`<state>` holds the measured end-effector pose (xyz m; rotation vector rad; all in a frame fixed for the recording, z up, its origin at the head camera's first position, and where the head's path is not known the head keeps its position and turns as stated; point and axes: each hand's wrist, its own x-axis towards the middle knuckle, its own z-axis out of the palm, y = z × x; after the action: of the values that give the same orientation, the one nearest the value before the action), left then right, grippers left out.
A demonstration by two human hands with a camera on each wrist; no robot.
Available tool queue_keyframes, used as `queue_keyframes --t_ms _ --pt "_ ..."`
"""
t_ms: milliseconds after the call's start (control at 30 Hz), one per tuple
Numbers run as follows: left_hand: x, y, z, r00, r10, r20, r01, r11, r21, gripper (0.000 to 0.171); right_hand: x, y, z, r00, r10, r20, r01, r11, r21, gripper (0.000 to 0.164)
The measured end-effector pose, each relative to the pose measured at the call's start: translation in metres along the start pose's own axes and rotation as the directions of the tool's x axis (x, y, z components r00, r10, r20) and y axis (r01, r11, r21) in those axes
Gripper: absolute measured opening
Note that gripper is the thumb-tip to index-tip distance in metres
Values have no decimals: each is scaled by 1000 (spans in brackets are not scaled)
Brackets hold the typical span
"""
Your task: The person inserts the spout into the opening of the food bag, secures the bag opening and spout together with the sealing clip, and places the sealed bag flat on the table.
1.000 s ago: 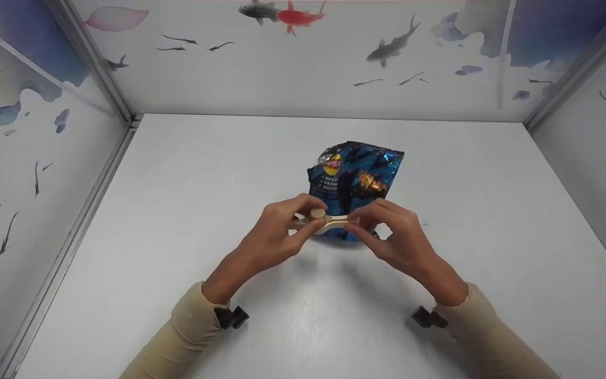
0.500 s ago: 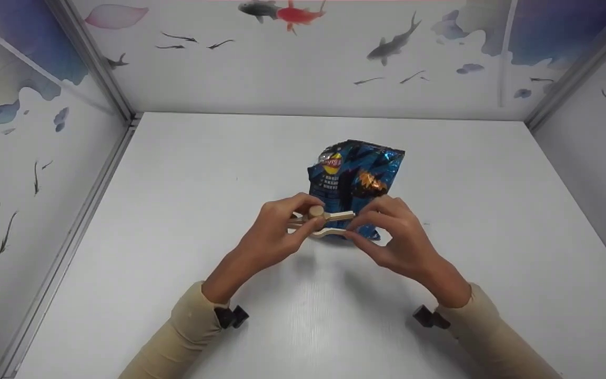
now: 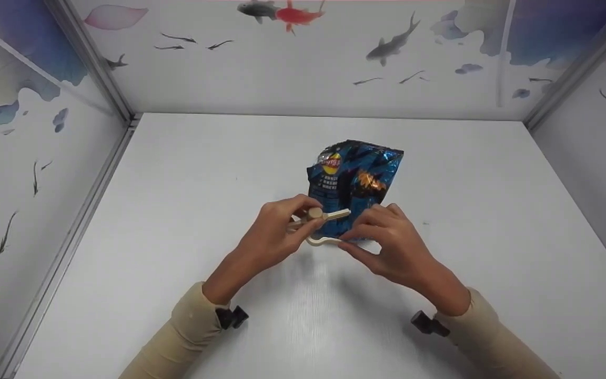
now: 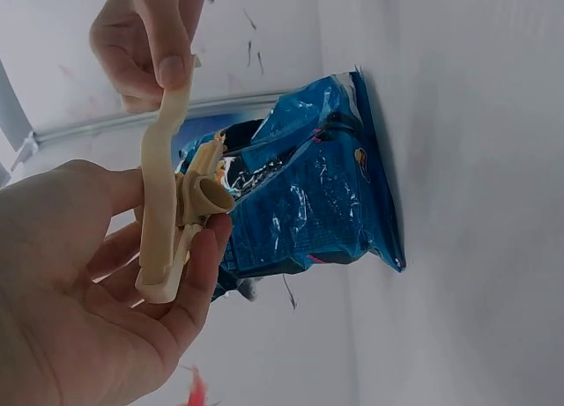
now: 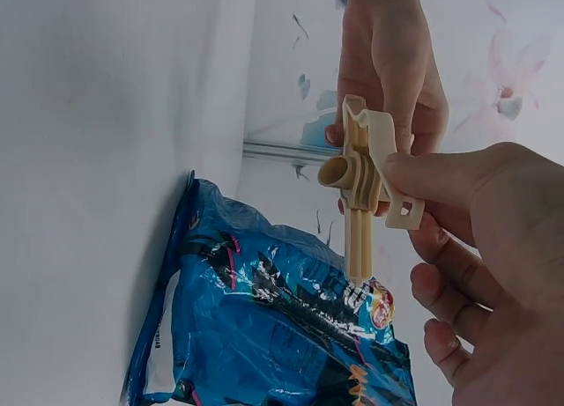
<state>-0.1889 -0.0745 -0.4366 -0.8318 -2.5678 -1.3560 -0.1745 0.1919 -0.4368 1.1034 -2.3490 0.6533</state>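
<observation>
Cream plastic makes up the spouted bag clip (image 5: 361, 195), which sits just below centre in the head view, above the table and in front of a crisp packet. It stands open: a curved closing bar (image 4: 159, 195) swings away from a straight, grooved bar, and a short round spout (image 5: 336, 172) juts from the latter's side.

The left hand (image 3: 279, 229) holds the hinged end, its thumb and fingers curled around the clip near the spout. The right hand (image 3: 400, 247) pinches the closing bar's free end narrowly between thumb and forefinger; its other fingers bend loosely, apart from the clip.

Glossy and crinkled, the blue-and-black crisp packet (image 3: 358, 176) rests near the middle of the frame, bearing a red-and-yellow logo and a picture of orange crisps. Smooth and white, the table (image 3: 187, 252) fills the lower frame. Matte beige sleeves (image 3: 190, 323) enter from the bottom corners, with small black devices (image 3: 430, 323) at the wrists. Across the top, a white panel (image 3: 303, 73) carries painted grey and red fish.
</observation>
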Motion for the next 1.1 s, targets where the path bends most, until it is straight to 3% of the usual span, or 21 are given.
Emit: queue_keyframes --t_ms 300,500,633,800,1100 --pt "-1 3 -5 999 19 -36 -18 999 42 29 0 -2 1 999 -32 -13 32 999 19 16" --pt "-1 3 -8 994 49 -99 -49 999 -3 31 -3 -3 8 992 -39 124 37 999 19 15" --pt "0 2 -8 987 63 -149 -65 998 -10 31 -7 -3 15 969 -16 247 6 999 40 14" --pt "1 2 -9 979 84 -188 -90 996 -25 30 -12 2 23 943 4 333 -23 998 50 12" --pt "1 -1 -9 976 93 -196 -105 993 -51 30 -14 9 32 873 78 482 -109 993 37 12"
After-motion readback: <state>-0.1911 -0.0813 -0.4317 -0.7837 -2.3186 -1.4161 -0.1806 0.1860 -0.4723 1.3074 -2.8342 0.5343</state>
